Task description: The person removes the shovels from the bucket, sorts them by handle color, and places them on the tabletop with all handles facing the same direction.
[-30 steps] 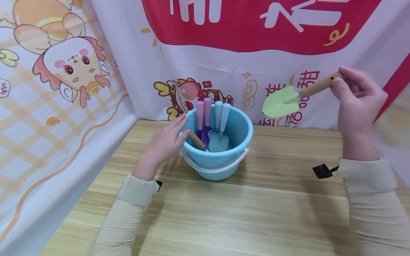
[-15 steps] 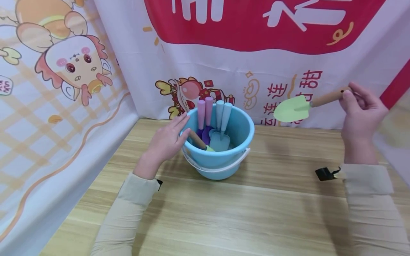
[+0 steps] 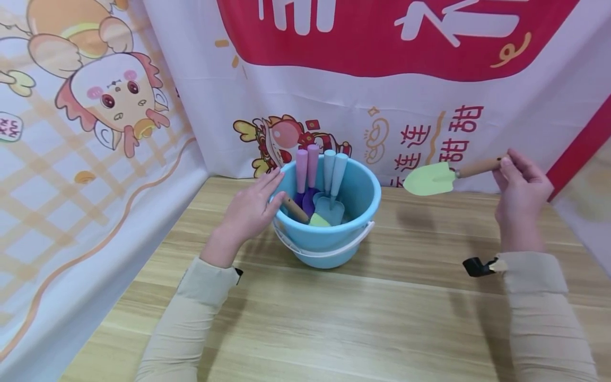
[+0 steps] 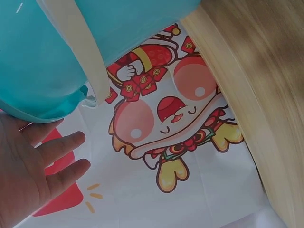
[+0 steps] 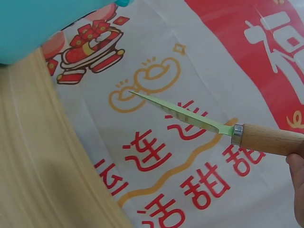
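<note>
A light-blue bucket (image 3: 329, 249) stands upright on the table, its white handle (image 3: 329, 252) hanging down in front. My left hand (image 3: 250, 209) rests on the bucket's left rim with fingers extended; the left wrist view shows those fingers (image 4: 64, 147) spread against its outside. At the right, my right hand (image 3: 522, 199) pinches the end of a wooden-handled trowel (image 3: 431, 179), holding it above the table with the pale green blade pointing left. Its blade (image 5: 183, 113) appears nearly edge-on in the right wrist view.
Inside the bucket stand two purple tools with pink handles (image 3: 302, 170) and two blue shovels (image 3: 338, 172). Another wooden-handled green trowel (image 3: 321, 220) leans in there too. A printed cloth (image 3: 406, 95) hangs behind the wooden table (image 3: 363, 318), and another at the left.
My right hand has lowered the trowel, after first shifting right and then back left. My left hand stays on the bucket rim.
</note>
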A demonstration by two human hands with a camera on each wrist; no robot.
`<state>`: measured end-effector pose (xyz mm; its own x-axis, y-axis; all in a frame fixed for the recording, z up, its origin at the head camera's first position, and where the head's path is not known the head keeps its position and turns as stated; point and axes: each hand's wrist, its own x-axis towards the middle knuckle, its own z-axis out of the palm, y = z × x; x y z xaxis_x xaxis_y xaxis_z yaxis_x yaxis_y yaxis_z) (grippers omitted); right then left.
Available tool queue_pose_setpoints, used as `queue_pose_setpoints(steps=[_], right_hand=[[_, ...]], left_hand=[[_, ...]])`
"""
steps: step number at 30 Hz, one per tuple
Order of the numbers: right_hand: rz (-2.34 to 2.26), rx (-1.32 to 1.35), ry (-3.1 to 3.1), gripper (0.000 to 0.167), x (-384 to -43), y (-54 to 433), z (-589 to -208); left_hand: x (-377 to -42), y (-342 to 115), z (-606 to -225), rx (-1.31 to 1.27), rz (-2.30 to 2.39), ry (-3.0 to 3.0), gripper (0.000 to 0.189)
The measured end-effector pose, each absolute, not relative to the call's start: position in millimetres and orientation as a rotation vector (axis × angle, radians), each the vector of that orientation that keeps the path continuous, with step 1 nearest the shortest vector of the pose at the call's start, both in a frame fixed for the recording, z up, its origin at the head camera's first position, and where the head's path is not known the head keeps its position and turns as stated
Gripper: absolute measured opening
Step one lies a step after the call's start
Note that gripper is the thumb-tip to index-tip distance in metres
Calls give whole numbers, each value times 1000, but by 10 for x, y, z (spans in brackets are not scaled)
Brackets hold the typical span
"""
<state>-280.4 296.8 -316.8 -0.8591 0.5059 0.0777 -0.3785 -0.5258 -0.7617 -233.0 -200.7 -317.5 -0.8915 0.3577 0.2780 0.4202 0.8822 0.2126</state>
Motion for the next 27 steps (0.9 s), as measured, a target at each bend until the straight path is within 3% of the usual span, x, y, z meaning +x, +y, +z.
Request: queue_pose_setpoints(steps=[6, 15, 27], right_hand=[[2406, -263, -1081, 36, -2854, 3006, -3273], [2529, -380, -858, 21, -2924, 3041, -3471], [2673, -529, -743, 32, -2944, 3125, -3707]], left_hand=[[-2323, -1998, -3173, -587, -405, -2814, 62], [-2304, -1987, -3169, -586, -405, -2818, 62], [-2308, -1990, -3180, -582, -409, -2817, 62]])
